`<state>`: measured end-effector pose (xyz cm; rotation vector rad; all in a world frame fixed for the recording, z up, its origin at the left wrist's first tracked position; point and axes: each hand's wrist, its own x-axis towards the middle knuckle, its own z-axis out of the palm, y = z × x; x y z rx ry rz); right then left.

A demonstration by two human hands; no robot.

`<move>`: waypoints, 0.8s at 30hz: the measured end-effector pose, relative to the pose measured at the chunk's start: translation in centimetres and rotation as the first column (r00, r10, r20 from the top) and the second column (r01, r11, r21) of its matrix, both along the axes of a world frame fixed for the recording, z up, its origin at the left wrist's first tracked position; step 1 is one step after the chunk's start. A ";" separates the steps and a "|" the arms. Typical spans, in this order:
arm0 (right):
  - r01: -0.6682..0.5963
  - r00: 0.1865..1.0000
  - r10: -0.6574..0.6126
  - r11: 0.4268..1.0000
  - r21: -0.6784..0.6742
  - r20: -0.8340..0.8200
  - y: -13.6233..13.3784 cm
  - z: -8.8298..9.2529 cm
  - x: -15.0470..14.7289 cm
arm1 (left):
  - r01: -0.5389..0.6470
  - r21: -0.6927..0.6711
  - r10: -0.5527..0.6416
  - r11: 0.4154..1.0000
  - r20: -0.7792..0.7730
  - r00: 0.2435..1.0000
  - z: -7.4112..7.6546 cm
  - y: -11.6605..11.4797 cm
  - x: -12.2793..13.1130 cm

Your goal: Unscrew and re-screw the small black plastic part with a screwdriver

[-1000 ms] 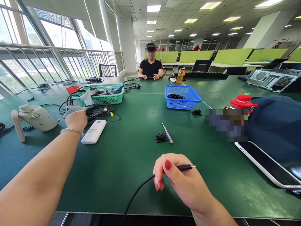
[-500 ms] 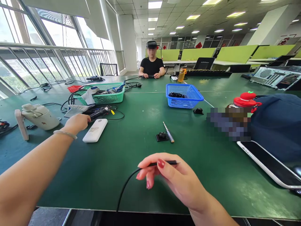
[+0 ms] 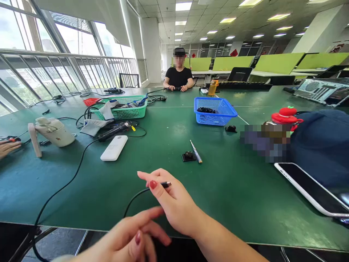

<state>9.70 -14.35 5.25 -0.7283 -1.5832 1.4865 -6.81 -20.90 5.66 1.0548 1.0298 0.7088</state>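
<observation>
A long green table (image 3: pixel 152 153) fills a bright open office; tall windows with a railing run along the left side, rows of ceiling lights go to the back, and green desk dividers stand behind on the right. Going from left to right on the table: at the far left edge another person's hand (image 3: pixel 8 147) lies flat, then one beige dispenser (image 3: pixel 53 131), one white remote (image 3: pixel 113 147), one green basket (image 3: pixel 122 108) full of cables and cloth with a small red tray (image 3: pixel 91 101) behind it. In the middle sits one small black part (image 3: pixel 188 156) with one screwdriver (image 3: pixel 196 152) just beside it. Further right is one blue basket (image 3: pixel 215 111) with dark parts inside, one more black part (image 3: pixel 231 128) near it, one bottle (image 3: pixel 283 118) with a red lid, one dark blue bag (image 3: pixel 321 145) and one phone (image 3: pixel 311 189) lying face up. One person (image 3: pixel 179 74) in a black shirt sits at the far end. Near the front edge, the left hand (image 3: pixel 131 236) hangs loose with fingers half curled and holds nothing. The right hand (image 3: pixel 171 203) pinches the black cable (image 3: pixel 136 196) between thumb and fingers close to its metal tip; the cable drops from there over the table edge.
</observation>
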 end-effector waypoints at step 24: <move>0.015 0.978 -0.036 0.995 -0.103 -0.206 -4.2 1.3 -0.8 | -0.446 0.819 0.430 0.359 0.279 0.858 -1.5 1.8 -1.7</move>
